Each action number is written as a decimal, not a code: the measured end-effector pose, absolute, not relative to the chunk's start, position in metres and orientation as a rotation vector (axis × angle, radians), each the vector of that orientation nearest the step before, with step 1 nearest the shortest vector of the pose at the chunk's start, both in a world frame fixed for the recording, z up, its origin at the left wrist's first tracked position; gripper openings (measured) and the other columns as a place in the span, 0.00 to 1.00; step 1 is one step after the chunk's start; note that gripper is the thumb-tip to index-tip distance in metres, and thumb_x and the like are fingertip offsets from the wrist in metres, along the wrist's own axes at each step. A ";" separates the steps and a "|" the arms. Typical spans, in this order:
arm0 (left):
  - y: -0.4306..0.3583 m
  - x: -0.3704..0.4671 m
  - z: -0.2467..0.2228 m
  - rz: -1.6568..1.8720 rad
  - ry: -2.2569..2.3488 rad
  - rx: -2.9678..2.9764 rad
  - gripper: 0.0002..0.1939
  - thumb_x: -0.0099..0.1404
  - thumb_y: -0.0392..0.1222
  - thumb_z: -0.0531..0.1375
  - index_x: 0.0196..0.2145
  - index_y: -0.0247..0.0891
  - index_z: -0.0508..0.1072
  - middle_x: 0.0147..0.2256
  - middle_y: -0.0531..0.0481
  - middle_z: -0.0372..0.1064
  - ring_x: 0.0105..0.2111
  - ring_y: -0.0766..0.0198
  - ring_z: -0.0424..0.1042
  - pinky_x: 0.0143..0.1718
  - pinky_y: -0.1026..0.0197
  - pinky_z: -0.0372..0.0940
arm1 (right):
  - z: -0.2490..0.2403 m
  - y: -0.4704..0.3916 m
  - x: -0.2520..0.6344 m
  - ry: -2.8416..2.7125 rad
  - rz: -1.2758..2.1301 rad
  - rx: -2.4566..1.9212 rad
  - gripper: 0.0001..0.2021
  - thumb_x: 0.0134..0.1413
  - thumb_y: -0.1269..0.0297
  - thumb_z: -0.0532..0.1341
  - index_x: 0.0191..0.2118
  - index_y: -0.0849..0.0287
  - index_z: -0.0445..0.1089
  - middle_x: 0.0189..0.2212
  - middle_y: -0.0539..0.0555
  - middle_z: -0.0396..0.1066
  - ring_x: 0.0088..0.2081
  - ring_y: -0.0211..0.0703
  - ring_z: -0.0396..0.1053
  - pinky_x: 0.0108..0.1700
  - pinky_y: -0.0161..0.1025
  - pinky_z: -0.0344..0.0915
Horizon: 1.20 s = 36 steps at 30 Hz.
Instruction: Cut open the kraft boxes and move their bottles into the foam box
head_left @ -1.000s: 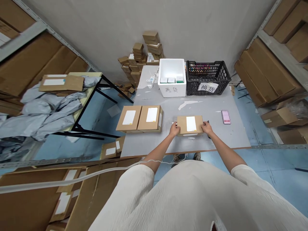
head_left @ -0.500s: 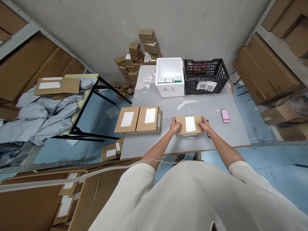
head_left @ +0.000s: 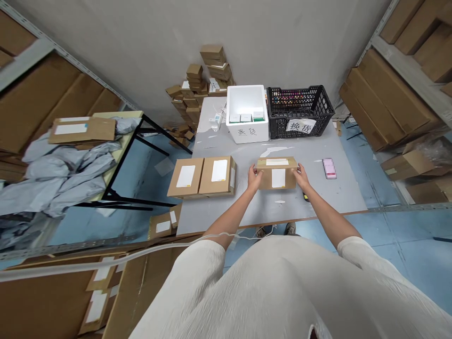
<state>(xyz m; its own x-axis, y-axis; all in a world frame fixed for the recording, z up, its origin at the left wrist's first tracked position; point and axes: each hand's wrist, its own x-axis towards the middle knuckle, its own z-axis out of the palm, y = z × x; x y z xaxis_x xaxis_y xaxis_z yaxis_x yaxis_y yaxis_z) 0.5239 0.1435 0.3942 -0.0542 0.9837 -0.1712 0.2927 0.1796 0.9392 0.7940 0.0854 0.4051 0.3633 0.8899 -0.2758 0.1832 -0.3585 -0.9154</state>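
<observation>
A brown cardboard box (head_left: 265, 181) with white labels is held between my two hands over the grey table (head_left: 243, 212). My left hand (head_left: 254, 178) grips its left end, and my right hand (head_left: 301, 176) grips the right end. One labelled side faces me, while another white label shows on the upper side. Whether the box still touches the tabletop I cannot tell. Just below my right hand lies a small black and yellow object (head_left: 305, 197), partly covered by my wrist. To the left, two labelled cardboard boxes (head_left: 192, 188) sit side by side.
At the back stand a white foam box (head_left: 247, 134) holding small cartons and a black plastic crate (head_left: 300, 127). A pink item (head_left: 329, 168) lies on the right. Grey parcels (head_left: 70, 169) cover the left table. Stacked boxes (head_left: 194, 99) lean near the wall. A white cable (head_left: 141, 256) crosses low in front.
My hands have tipped the box, so its label side now faces me and another labelled side shows on top. It has shifted slightly away from me.
</observation>
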 end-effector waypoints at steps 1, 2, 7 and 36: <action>0.141 0.523 0.395 0.934 1.536 1.248 0.40 0.70 0.42 0.63 0.77 0.42 0.57 0.64 0.39 0.71 0.62 0.54 0.75 0.64 0.55 0.69 | 0.405 0.084 0.795 -0.964 1.047 -1.790 0.44 0.63 0.45 0.63 0.81 0.47 0.51 0.74 0.60 0.63 0.68 0.53 0.70 0.69 0.48 0.69; 0.138 0.523 0.395 0.926 1.545 1.218 0.39 0.71 0.42 0.62 0.76 0.42 0.58 0.63 0.39 0.71 0.61 0.55 0.75 0.63 0.56 0.69 | 0.404 0.082 0.796 -0.973 1.040 -1.810 0.44 0.64 0.44 0.62 0.80 0.47 0.53 0.73 0.60 0.63 0.67 0.53 0.71 0.68 0.47 0.70; 0.120 0.517 0.391 0.830 1.622 1.214 0.35 0.72 0.47 0.63 0.73 0.42 0.63 0.61 0.40 0.71 0.56 0.54 0.76 0.59 0.56 0.70 | 0.393 0.070 0.803 -0.949 0.959 -1.957 0.38 0.63 0.41 0.62 0.73 0.52 0.65 0.64 0.62 0.71 0.60 0.54 0.73 0.65 0.47 0.70; 0.098 0.508 0.377 0.779 1.415 1.317 0.22 0.74 0.44 0.61 0.63 0.40 0.75 0.59 0.39 0.78 0.52 0.49 0.80 0.59 0.48 0.72 | 0.405 0.043 0.792 -1.021 0.916 -1.920 0.29 0.66 0.45 0.59 0.64 0.57 0.75 0.59 0.62 0.79 0.58 0.57 0.77 0.63 0.52 0.73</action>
<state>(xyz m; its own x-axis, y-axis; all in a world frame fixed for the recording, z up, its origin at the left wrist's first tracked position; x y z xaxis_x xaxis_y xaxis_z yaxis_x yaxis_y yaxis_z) 0.5083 0.0981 0.3773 0.1041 0.9655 -0.2388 0.3141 0.1959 0.9290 0.7924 0.0429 0.4047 0.4220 0.8756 -0.2351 0.3283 -0.3893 -0.8607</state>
